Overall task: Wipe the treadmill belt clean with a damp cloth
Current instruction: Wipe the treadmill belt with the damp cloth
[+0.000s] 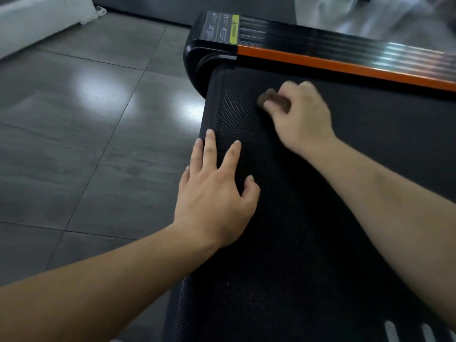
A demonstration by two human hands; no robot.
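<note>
Looking down from head height at a grey tiled floor [74, 119] that fills the left side of the view, with pale light reflected on its glossy tiles. A black treadmill belt [308, 243] with a fine dotted texture runs from the bottom edge toward the top right, taking up most of the right side. Along the belt's far side lies a black ribbed rail [345, 45] edged with an orange stripe, ending in a rounded black end cap [204, 53]. A white object [37, 21] sits in the top left corner; what it is cannot be told. Two bare forearms reach in from below. The left hand [217, 193] rests palm down on the belt near its left edge, fingers straight and spread apart. The right hand [303, 114], farther up the belt and near the end cap, has its fingers curled round a small brown cloth [271, 97], which lies against the belt and is blurred. A grey and yellow label [222, 27] sits on top of the end cap; its print is too small to read.
</note>
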